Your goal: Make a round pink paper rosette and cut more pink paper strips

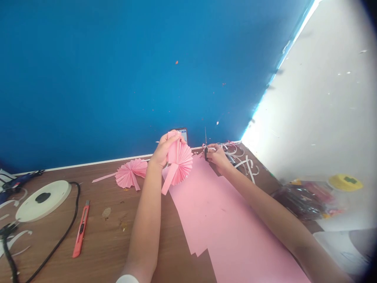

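Note:
My left hand [165, 151] grips a pleated pink paper fan [184, 163] with flat strips on it, held up over the table. Further right, the fingers of my right hand [216, 157] are closed on a pair of scissors [205, 147], whose blades point up toward the blue wall. A large sheet of pink paper [215, 212] with stepped cut edges lies beneath both hands. Left of my left forearm, a second pink paper fan [129, 173] rests on the wood, with strips sticking out.
A red utility knife [81, 230] lies on the brown table [108, 243]. Left of it are a black cable [77, 204] and a round white reel [53, 200]. A phone [184, 135] leans on the wall. White paper strips [249, 169] and plastic bags [306, 202] sit at right.

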`<action>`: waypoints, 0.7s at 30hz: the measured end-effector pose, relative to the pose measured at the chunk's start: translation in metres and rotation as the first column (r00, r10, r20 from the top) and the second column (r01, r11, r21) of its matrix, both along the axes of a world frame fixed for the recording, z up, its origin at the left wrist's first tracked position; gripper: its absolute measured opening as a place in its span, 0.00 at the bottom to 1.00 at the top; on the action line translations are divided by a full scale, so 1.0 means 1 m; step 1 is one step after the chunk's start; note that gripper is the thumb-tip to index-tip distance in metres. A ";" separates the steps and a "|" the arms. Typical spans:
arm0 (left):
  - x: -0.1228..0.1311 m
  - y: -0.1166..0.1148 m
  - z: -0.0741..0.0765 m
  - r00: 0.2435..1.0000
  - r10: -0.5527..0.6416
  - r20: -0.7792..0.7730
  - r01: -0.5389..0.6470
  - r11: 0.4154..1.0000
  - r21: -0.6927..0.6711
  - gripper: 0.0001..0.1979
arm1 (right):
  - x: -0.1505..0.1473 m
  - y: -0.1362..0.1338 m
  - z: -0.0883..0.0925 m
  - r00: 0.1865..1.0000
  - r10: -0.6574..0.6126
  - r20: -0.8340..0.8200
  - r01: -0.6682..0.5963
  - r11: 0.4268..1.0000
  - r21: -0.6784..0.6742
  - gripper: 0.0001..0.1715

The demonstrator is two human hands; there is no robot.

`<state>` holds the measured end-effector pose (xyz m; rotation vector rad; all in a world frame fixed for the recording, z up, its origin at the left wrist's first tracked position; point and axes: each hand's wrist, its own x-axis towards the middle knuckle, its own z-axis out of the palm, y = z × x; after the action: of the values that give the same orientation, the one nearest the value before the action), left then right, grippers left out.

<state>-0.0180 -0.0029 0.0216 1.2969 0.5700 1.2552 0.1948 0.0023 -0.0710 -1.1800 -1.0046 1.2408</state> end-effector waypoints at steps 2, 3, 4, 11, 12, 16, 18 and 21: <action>-0.001 0.000 0.001 1.000 0.003 0.013 -0.003 1.000 -0.002 0.09 | -0.001 -0.001 0.002 1.000 -0.026 -0.011 0.026 1.000 -0.012 0.31; -0.001 0.000 0.001 1.000 0.003 0.018 -0.003 1.000 -0.004 0.09 | -0.001 -0.002 0.003 0.998 -0.053 -0.014 0.053 0.999 -0.008 0.31; -0.001 -0.001 0.001 1.000 0.004 0.022 -0.004 1.000 -0.008 0.09 | -0.002 -0.003 0.004 0.996 -0.085 -0.016 0.085 0.996 0.002 0.31; 0.001 0.000 -0.001 1.000 -0.018 -0.010 0.018 0.999 -0.030 0.09 | -0.005 -0.007 0.006 0.987 -0.154 0.045 0.145 0.975 0.168 0.30; 0.001 0.000 -0.002 0.999 -0.032 -0.017 0.031 0.999 -0.032 0.09 | -0.007 -0.008 0.007 0.986 -0.159 0.043 0.147 0.968 0.205 0.31; 0.004 -0.001 -0.004 0.997 -0.077 -0.033 0.076 0.997 -0.023 0.10 | -0.012 -0.015 0.017 0.993 -0.116 0.021 0.106 0.955 0.277 0.30; 0.005 -0.002 -0.004 0.994 -0.102 -0.026 0.101 0.994 -0.030 0.11 | -0.012 -0.017 0.021 0.996 -0.084 0.019 0.076 0.962 0.262 0.30; 0.006 -0.004 -0.003 0.989 -0.147 -0.009 0.146 0.988 -0.049 0.12 | -0.012 -0.020 0.025 1.000 0.008 -0.009 -0.005 0.971 0.241 0.29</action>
<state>-0.0118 -0.0069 0.0184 1.2835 0.5012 1.1068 0.1825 -0.0173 -0.0455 -0.9814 -1.1183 1.0935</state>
